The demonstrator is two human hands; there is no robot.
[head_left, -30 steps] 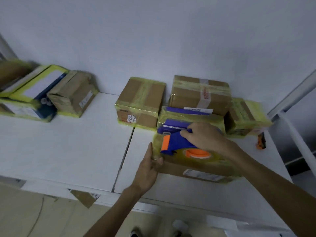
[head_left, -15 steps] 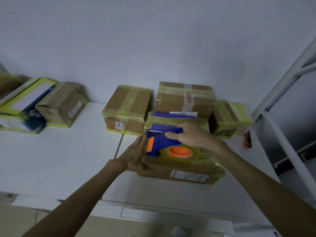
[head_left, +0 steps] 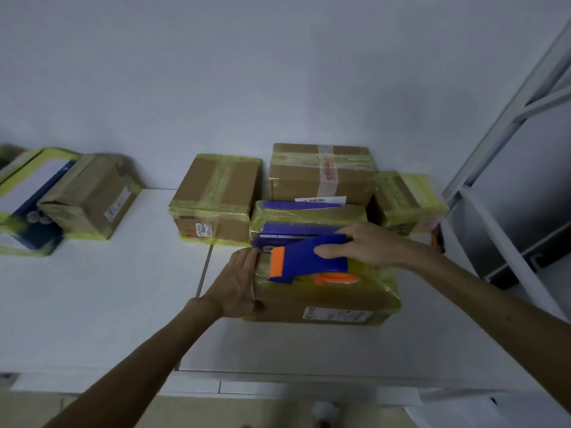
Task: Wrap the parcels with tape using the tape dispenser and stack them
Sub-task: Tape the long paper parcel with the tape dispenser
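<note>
A flat brown parcel (head_left: 327, 299) with yellowish tape on its top lies on the white table (head_left: 102, 304) in front of me. My right hand (head_left: 367, 245) grips a blue and orange tape dispenser (head_left: 304, 257), which sits on the parcel's top with its orange tape roll (head_left: 336, 278) underneath. My left hand (head_left: 239, 279) presses flat against the parcel's left side with straight fingers. Right behind it stands a purple box (head_left: 306, 220) wrapped in yellow tape.
Taped cardboard boxes line the wall: one at centre left (head_left: 216, 199), one at centre back (head_left: 321, 173), a small one at right (head_left: 408, 199). Two more parcels (head_left: 89, 196) lie at far left. A white metal rack (head_left: 509, 211) stands at right.
The dispenser has slid a little along the parcel's top under my right hand. My left hand has moved up along the parcel's left side and now lies flat against it.
</note>
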